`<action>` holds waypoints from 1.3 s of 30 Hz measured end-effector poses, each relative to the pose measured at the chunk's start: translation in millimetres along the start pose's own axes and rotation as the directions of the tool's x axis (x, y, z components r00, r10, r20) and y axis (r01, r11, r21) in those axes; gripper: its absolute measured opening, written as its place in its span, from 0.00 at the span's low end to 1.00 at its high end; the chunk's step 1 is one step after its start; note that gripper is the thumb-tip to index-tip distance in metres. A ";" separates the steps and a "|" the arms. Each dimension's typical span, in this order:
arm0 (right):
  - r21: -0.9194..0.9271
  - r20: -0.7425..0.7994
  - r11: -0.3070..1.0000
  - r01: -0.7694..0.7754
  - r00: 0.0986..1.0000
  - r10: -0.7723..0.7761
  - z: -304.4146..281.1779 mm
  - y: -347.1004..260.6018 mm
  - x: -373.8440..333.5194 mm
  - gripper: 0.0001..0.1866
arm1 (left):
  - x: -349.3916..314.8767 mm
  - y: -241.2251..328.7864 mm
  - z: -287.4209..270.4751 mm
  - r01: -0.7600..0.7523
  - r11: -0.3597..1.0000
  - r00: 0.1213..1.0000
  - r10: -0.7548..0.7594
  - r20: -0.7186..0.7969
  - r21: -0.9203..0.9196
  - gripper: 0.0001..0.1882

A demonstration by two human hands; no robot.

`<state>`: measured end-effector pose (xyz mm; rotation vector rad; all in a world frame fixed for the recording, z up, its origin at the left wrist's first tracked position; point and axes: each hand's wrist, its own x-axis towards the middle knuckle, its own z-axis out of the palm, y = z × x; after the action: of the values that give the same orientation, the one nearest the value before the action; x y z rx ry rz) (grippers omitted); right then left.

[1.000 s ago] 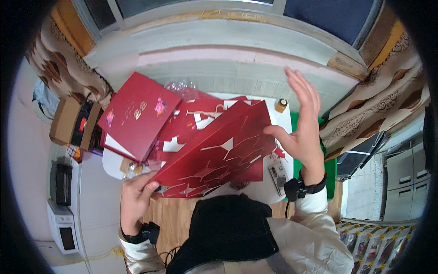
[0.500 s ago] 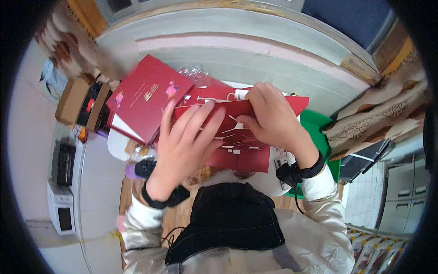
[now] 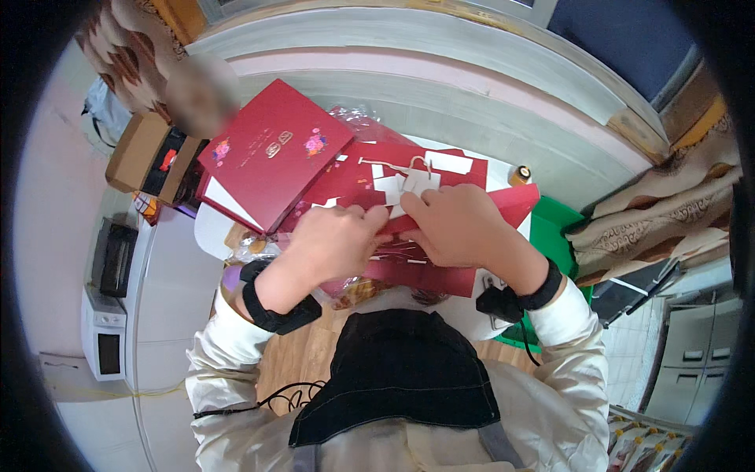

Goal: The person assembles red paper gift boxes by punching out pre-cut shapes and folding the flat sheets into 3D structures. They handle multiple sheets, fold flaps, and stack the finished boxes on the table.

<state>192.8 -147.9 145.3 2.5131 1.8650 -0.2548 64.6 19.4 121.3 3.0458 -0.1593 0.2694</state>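
Near the middle of the white table's front edge, left hand and right hand meet, fingers curled narrow, pinching a red cut-out card by its upper part, though the knuckles hide the exact grip. The step in hand looks like folding or shaping it; the next move calls for gentle, even pressure around the slits. Over the left back corner lies a flowered red box; beside the right edge stands a green bin, near a patterned curtain.
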 end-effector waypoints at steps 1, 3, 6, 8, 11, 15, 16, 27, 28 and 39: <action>-0.021 -0.199 0.997 0.080 0.977 -0.083 3.1 -0.7 -3.0 0.16 | -4.1 1.8 0.7 -0.019 1.000 1.000 0.019 -0.018 -0.006 0.15; -0.102 -0.561 0.968 0.230 0.790 -0.247 11.0 9.1 -13.4 0.18 | -10.0 2.2 -0.9 -0.018 1.000 0.993 0.019 -0.114 0.011 0.12; -0.157 -0.673 0.976 0.147 0.708 -0.215 15.3 18.4 -24.3 0.11 | -16.5 2.6 -10.3 -0.036 0.999 0.981 0.036 -0.192 0.002 0.09; -0.160 -0.607 0.964 0.214 0.749 -0.267 21.4 26.4 -27.9 0.09 | -19.5 3.0 -7.4 -0.035 0.998 0.983 0.026 -0.182 -0.048 0.11; -0.130 -0.534 0.957 0.261 0.795 -0.289 23.3 29.4 -29.7 0.05 | -21.6 2.7 -12.4 0.029 0.993 0.994 -0.041 -0.104 -0.112 0.16; -0.066 -0.533 0.970 0.233 0.814 -0.232 22.2 34.5 -37.6 0.06 | -29.8 1.1 -28.1 0.023 0.996 0.974 -0.041 -0.221 -0.083 0.23; -0.050 -0.528 0.973 0.226 0.821 -0.218 21.3 35.9 -39.3 0.07 | -35.0 -1.0 -28.8 0.035 0.994 0.978 -0.056 -0.199 -0.107 0.22; 0.100 -0.141 0.993 -0.062 0.987 0.076 17.3 57.5 -53.6 0.23 | -41.3 -18.9 -28.0 0.114 0.982 0.993 -0.117 -0.010 -0.148 0.11; 0.087 -0.272 0.996 0.018 0.962 0.006 17.6 58.0 -51.5 0.24 | -38.3 -22.7 -29.0 0.097 0.986 0.994 -0.103 -0.040 -0.136 0.11; 0.701 -0.520 0.672 -0.239 0.474 0.711 124.3 122.5 -89.6 0.21 | -73.4 -233.9 -17.0 0.357 0.403 0.695 -0.717 -0.048 -0.843 0.22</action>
<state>268.1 -281.3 22.7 3.9139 1.0279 0.4800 15.7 259.9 108.5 1.9027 0.6196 0.5824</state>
